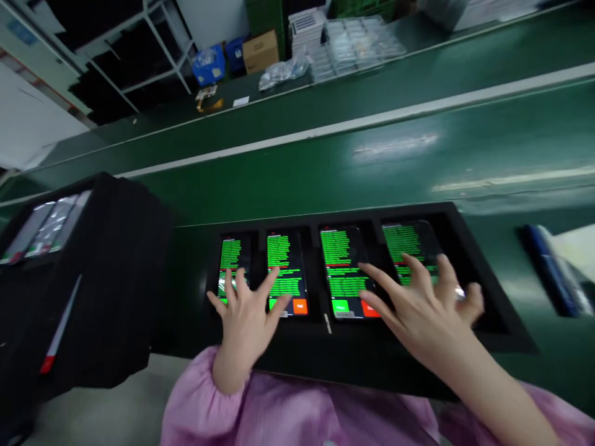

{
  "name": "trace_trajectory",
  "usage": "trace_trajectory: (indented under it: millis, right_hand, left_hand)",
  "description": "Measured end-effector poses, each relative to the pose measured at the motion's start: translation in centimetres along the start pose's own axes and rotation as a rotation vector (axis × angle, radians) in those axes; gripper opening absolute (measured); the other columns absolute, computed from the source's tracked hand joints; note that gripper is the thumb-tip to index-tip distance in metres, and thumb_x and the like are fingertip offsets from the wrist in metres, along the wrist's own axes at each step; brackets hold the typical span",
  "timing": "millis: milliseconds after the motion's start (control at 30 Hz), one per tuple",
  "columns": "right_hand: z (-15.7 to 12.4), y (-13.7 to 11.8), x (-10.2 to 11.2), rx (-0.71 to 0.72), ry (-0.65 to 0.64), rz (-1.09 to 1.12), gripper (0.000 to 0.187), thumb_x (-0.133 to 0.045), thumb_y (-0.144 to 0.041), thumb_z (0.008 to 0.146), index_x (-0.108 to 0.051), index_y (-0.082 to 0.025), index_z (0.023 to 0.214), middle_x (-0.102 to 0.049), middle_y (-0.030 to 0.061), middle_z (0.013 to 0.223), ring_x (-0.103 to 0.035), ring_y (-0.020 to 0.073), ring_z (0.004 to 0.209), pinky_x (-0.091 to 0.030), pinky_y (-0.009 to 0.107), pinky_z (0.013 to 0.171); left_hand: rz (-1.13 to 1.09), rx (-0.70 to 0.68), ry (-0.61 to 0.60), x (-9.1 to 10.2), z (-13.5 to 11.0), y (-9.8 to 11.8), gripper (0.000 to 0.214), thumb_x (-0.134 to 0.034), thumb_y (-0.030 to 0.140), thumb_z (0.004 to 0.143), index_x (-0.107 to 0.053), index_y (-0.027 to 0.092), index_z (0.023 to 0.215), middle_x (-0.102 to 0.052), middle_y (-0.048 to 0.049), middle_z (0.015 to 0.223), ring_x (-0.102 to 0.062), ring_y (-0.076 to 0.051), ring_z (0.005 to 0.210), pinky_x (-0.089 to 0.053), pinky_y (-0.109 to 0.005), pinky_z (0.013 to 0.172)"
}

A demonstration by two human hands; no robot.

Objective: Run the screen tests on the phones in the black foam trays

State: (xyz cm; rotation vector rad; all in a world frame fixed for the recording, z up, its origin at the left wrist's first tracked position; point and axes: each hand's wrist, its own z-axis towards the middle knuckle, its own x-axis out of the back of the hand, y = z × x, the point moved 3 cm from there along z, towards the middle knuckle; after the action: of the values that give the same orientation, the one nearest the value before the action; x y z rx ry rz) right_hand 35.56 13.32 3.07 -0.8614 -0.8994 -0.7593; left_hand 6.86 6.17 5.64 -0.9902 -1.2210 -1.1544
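Several smartphones lie screen up in the compartments of a black foam tray [316,260], their screens full of green text. My left hand [246,306] is spread over the far-left smartphone [231,251] and the second smartphone [283,251], fingers apart and holding nothing. Over the third smartphone [341,248] and the right-hand smartphone [404,240] my right hand [423,300] hovers with its fingers apart. Whether any fingertip touches glass I cannot tell. Green and red-orange buttons show at the bottom of the third screen.
At left, a black-draped box [93,248] holds more phones; a red-tipped white stick [60,331] lies against it. Dark blue pens [551,272] lie on the right. Across the green bench stand a carton [261,52], a blue bin [209,65] and clear plastic trays [357,43].
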Motion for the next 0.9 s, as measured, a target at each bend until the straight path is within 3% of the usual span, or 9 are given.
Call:
trace_trajectory:
  millis: [67,167,233,300,367,500,633,767,900]
  right_hand:
    - [1.2,-0.7,0.4,-0.021,0.015,-0.137,0.048,-0.044,-0.055,0.106,-0.068,-0.034,0.142,-0.056,0.0238,0.144,-0.033,0.0643,0.145,-0.034,0.093,0.092]
    - [1.1,-2.7,1.2,0.162,-0.037,-0.099,0.045,-0.041,-0.054,0.109,-0.068,-0.036,0.141,-0.057,0.0170,0.149,-0.038,0.0481,0.149,-0.044,0.073,0.103]
    - [0.2,-3.8,1.6,0.249,-0.062,-0.027,0.044,-0.040,-0.057,0.110,-0.073,-0.037,0.130,-0.059,0.0103,0.151,-0.042,0.0381,0.148,-0.039,0.064,0.111]
    - [-0.8,-3.9,2.1,0.237,-0.056,0.023,0.047,-0.038,-0.062,0.109,-0.076,-0.036,0.117,-0.062,0.0056,0.151,-0.046,0.0338,0.145,-0.031,0.061,0.115]
    - [-1.6,-2.8,2.8,0.177,-0.008,0.053,0.044,-0.040,-0.058,0.110,-0.077,-0.034,0.113,-0.064,0.0047,0.149,-0.051,0.0315,0.141,-0.030,0.058,0.116]
    - [-3.5,1.2,4.7,0.102,0.101,-0.052,0.030,-0.049,-0.036,0.111,-0.076,-0.026,0.120,-0.065,0.0123,0.143,-0.057,0.0338,0.131,-0.038,0.053,0.104]
    - [-4.5,2.6,5.2,0.066,0.082,-0.140,0.030,-0.050,-0.039,0.109,-0.075,-0.025,0.119,-0.065,0.0139,0.142,-0.057,0.0401,0.131,-0.037,0.058,0.102]
    - [-4.6,0.1,4.8,0.027,0.082,-0.136,0.036,-0.045,-0.043,0.110,-0.069,-0.029,0.134,-0.060,0.0158,0.147,-0.055,0.0437,0.134,-0.039,0.065,0.102]
    - [-4.7,-2.5,3.0,-0.030,-0.013,-0.248,0.050,-0.038,-0.057,0.108,-0.068,-0.037,0.142,-0.052,0.0211,0.150,-0.041,0.0578,0.143,-0.044,0.078,0.095]
  left_hand:
    - [-0.053,0.006,0.015,0.0,0.7,-0.2,0.048,-0.056,0.052,0.103,-0.058,0.046,0.151,-0.052,-0.0199,0.148,-0.035,-0.059,0.150,-0.027,-0.101,0.094]
    - [-0.163,-0.175,0.094,0.4,-0.2,-1.0,0.050,-0.059,0.043,0.104,-0.054,0.042,0.154,-0.054,-0.0139,0.153,-0.034,-0.047,0.156,-0.027,-0.088,0.115]
    - [-0.154,-0.312,0.181,0.3,-1.9,-1.4,0.043,-0.061,0.040,0.103,-0.064,0.037,0.146,-0.057,-0.0101,0.152,-0.040,-0.038,0.154,-0.020,-0.075,0.128]
    - [-0.083,-0.372,0.229,-0.2,-3.5,-2.0,0.034,-0.061,0.042,0.103,-0.072,0.033,0.134,-0.058,-0.0085,0.152,-0.041,-0.035,0.153,-0.009,-0.069,0.133]
    - [-0.069,-0.348,0.266,-0.7,-4.7,-3.3,0.033,-0.057,0.042,0.105,-0.073,0.031,0.131,-0.058,-0.0090,0.153,-0.043,-0.035,0.151,-0.006,-0.068,0.133]
    - [-0.206,-0.180,0.356,-0.7,-6.1,-7.8,0.044,-0.059,0.026,0.103,-0.064,0.029,0.146,-0.060,-0.0120,0.151,-0.054,-0.031,0.144,-0.029,-0.061,0.129]
    - [-0.119,-0.089,0.395,-0.4,-6.2,-10.4,0.031,-0.061,0.027,0.103,-0.075,0.031,0.130,-0.059,-0.0110,0.153,-0.047,-0.037,0.150,-0.023,-0.069,0.127]
    - [-0.153,-0.039,0.411,0.6,-6.3,-7.8,0.045,-0.057,0.033,0.104,-0.062,0.032,0.149,-0.057,-0.0146,0.152,-0.055,-0.036,0.138,-0.032,-0.070,0.122]
    - [-0.071,0.013,0.134,-0.3,-6.5,-3.5,0.055,-0.052,0.048,0.104,-0.051,0.037,0.158,-0.049,-0.0198,0.151,-0.045,-0.048,0.141,-0.040,-0.084,0.106]
